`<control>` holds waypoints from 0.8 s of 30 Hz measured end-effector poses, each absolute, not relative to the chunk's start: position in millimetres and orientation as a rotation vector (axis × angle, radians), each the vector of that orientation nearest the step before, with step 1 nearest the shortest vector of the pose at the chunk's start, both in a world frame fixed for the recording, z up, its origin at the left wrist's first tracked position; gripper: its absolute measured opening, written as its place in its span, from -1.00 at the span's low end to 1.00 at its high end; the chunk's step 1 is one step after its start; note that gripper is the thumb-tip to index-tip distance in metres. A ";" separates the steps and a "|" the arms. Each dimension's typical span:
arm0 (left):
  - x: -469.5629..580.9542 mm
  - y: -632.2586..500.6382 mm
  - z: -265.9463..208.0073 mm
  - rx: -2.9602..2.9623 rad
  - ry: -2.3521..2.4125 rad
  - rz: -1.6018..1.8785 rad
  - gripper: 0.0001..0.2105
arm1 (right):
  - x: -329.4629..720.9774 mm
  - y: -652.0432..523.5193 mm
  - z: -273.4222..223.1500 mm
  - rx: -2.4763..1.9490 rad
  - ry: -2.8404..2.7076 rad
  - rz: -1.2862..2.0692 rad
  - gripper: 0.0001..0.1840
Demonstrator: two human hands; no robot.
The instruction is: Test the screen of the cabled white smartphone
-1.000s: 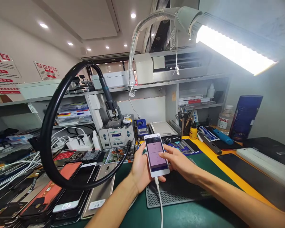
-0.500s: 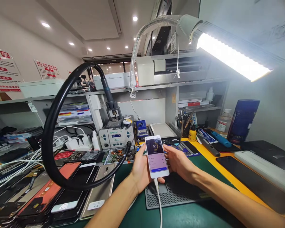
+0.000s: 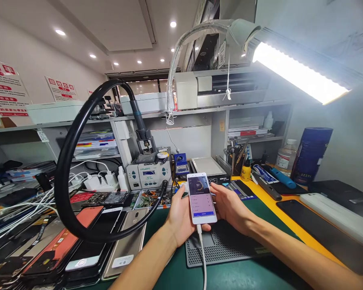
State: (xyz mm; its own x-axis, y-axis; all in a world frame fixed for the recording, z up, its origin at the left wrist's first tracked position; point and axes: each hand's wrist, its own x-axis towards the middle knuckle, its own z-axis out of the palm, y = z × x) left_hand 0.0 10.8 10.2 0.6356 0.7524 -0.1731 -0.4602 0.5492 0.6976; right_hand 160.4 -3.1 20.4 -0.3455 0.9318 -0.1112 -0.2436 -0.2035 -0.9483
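A white smartphone (image 3: pixel 202 198) is held upright and slightly tilted in front of me, its lit screen facing me with a ring gauge and a blue bar at the bottom. My left hand (image 3: pixel 180 219) wraps round it from the left and beneath, thumb along the edge. From the right, my right hand (image 3: pixel 230 205) steadies it, with its fingers curled at the phone's right edge and partly hidden behind. A white charging cable (image 3: pixel 202 249) is plugged into the bottom and runs down towards me. Below lies a grey perforated mat (image 3: pixel 230 249) on the green work mat (image 3: pixel 242 276).
Several phones and phone parts (image 3: pixel 124 241) lie at left, under a looping black hose (image 3: pixel 60 177) from a soldering station (image 3: pixel 149 173). A lit lamp (image 3: pixel 299 72) hangs upper right. A yellow bottle (image 3: pixel 245 171), tools and a dark phone (image 3: pixel 305 221) lie to the right.
Both hands keep the same hold on the smartphone. The whole view has shifted very slightly, and the screen looks unchanged.
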 end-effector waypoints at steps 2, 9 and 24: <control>-1.2 10.7 11.2 0.660 0.492 0.742 -0.32 | 160.1 -4.5 22.3 -0.933 -1.156 1.689 -0.51; -0.9 8.8 11.4 0.686 0.471 0.720 -0.35 | 160.4 -4.1 22.2 -0.952 -1.153 1.676 -0.50; -2.5 5.0 19.0 0.716 0.527 0.794 -0.30 | 194.0 37.8 12.0 -1.176 -0.967 1.134 -0.66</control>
